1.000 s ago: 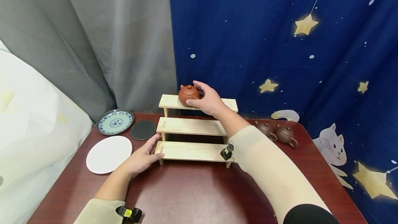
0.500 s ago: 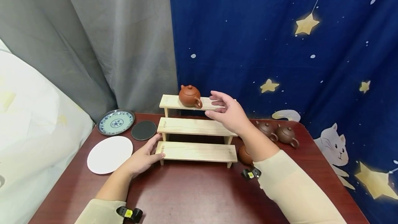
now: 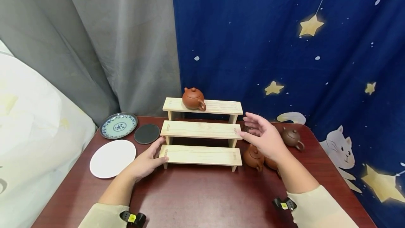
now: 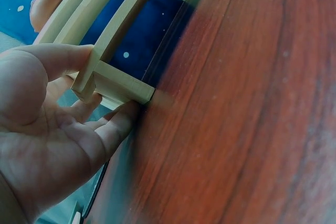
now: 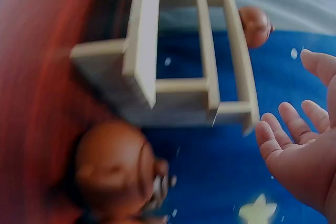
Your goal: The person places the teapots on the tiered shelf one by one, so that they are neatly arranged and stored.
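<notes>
A three-step wooden display stand [image 3: 200, 129] stands on the table. One reddish-brown clay teapot [image 3: 191, 99] sits on its top step, left of the middle, handle toward the front right. My left hand [image 3: 146, 162] grips the left end of the lowest step; the left wrist view shows the thumb [image 4: 65, 59] on the plank and fingers around the side support. My right hand [image 3: 267, 140] hovers off the stand's right side with relaxed fingers and holds nothing. Below it are two reddish-brown teapots, the nearer-left teapot [image 3: 253, 157] in plain sight and the other teapot [image 3: 271, 163] partly covered by the wrist.
A dark brown teapot [image 3: 291, 138] stands at the back right; another is mostly hidden behind my right hand. Left of the stand lie a blue-patterned plate [image 3: 109, 129], a black round coaster [image 3: 147, 134] and a white oval plate [image 3: 112, 159]. Curtains [image 3: 227, 45] hang behind the table.
My right hand has let go of the teapot on the top step and moved right and down, past the stand's right end. The left hand has kept its grip.
</notes>
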`<state>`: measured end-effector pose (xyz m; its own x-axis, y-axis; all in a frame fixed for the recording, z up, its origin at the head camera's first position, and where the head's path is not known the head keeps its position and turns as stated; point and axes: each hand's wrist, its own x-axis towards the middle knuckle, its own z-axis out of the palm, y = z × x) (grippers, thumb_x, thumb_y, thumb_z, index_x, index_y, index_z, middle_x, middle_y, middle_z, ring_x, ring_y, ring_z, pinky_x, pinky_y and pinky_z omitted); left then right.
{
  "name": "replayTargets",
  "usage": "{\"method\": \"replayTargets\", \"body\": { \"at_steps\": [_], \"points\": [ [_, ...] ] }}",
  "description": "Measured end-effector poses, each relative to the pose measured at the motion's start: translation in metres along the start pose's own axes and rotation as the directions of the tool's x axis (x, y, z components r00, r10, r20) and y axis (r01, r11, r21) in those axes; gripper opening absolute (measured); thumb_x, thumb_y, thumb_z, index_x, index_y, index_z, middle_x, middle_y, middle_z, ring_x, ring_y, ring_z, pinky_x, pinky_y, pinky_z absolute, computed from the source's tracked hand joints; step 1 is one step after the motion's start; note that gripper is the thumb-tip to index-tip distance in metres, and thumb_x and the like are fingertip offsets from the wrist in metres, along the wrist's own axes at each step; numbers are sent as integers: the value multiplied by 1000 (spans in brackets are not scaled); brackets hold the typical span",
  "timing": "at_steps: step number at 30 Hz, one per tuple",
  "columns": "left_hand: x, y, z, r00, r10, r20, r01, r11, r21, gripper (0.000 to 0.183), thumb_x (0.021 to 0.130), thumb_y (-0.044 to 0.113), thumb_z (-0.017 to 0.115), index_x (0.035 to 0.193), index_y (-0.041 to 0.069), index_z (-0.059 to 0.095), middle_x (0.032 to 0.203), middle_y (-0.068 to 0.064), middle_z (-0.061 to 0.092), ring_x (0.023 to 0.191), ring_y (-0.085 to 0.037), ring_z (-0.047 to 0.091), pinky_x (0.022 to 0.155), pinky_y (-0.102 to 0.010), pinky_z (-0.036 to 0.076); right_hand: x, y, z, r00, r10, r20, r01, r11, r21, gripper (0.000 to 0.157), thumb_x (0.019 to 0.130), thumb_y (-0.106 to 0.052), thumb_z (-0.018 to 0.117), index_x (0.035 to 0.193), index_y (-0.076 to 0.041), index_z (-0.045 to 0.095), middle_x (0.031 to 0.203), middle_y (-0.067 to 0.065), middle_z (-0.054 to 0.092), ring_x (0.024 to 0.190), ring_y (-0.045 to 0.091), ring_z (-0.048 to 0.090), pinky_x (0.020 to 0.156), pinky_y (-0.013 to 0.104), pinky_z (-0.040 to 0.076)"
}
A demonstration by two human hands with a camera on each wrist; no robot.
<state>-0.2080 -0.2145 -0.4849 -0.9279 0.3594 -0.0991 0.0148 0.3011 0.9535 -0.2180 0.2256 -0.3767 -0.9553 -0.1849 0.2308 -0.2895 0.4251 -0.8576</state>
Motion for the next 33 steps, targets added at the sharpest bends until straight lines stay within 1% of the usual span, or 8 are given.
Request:
{"method": "replayTargets", "body": {
  "at_steps": [5,10,18,22,24,26,29,33],
  "points": [
    [0,0,0,1000,6,-1,-6,1000,-5,92,104,15,70,173,8,9,179,-22,13,162,-42,29,107,-12,41,-19,23,-19,999,2,-44,-2,1000,-6,70,98,-19,81,159,-8,49,151,18,62,125,-4,62,102,14,53],
    [0,-1,0,1000,4,-4,-4,1000,5,92,104,17,70,173,8,9,179,-22,12,162,-42,28,114,-20,41,-35,43,-38,998,26,-51,-29,998,-57,71,99,-21,79,160,-6,46,151,22,60,120,-14,58,99,9,50],
    [1,-2,1,1000,-4,-3,4,1000,2,91,104,18,70,173,10,11,180,-20,14,164,-40,25,116,-20,39,-61,76,-66,993,20,-112,-41,981,-188,67,98,-22,80,156,-4,51,142,19,65,116,-19,58,95,6,50],
    [1,-2,1,1000,-4,0,4,1000,5,91,104,18,70,173,10,12,180,-18,14,164,-39,24,119,-24,37,-71,91,-76,989,65,-134,-95,969,-229,69,97,-23,82,155,-1,52,141,24,65,110,-22,57,91,4,49],
    [1,-2,0,1000,-3,-2,3,1000,6,90,104,17,70,173,10,12,180,-18,14,164,-38,24,120,-26,37,-73,96,-78,986,108,-125,-135,962,-239,71,97,-26,82,155,-1,51,143,28,64,114,-11,62,88,4,49],
    [0,-2,0,1000,-4,-3,4,1000,7,90,104,17,70,173,11,12,180,-18,13,165,-38,23,121,-28,36,-74,101,-78,982,155,-110,-178,950,-257,74,96,-30,83,156,-2,50,146,28,62,121,7,68,86,5,49],
    [0,-1,0,1000,-2,-3,2,1000,9,90,104,18,70,173,10,12,180,-19,12,165,-39,21,123,-31,34,-76,107,-75,976,207,-72,-219,935,-279,77,96,-35,82,157,-2,49,150,28,60,132,36,65,84,8,50],
    [0,-1,1,1000,0,-1,0,1000,5,90,104,17,70,173,10,11,181,-18,12,166,-39,20,123,-28,34,-79,112,-68,968,247,-44,-249,920,-303,79,94,-40,84,156,-3,51,152,25,60,131,38,64,84,12,52]
  ]
}}
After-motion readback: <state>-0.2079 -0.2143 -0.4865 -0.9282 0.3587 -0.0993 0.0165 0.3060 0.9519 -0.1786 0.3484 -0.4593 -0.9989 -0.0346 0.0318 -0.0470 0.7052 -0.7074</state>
